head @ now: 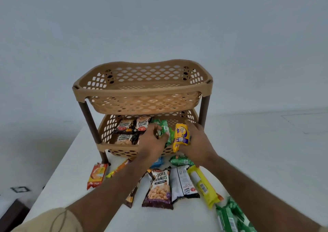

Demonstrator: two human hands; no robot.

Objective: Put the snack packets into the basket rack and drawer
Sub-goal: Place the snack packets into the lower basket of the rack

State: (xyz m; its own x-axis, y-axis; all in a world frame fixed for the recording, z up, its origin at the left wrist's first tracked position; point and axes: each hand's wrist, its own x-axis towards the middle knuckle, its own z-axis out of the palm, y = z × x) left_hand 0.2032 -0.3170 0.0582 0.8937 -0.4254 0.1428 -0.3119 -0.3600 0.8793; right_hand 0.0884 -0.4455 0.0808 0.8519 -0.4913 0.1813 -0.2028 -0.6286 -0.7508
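Centrally, over lower basket [106, 130] of basket rack [142, 88]: right hand [197, 143] grip closed round upright yellow packet [181, 136], long axis vertical; left hand [152, 141] pinching green packet [164, 128] just leftward, both above tier's right half.

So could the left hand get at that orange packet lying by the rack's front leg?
Probably yes, once freed. The orange packet lies in the open on the table, nothing on it. But the left hand now has its grip on a green packet in the lower basket.

Pkts [160, 187] on table, lower basket [106, 132].
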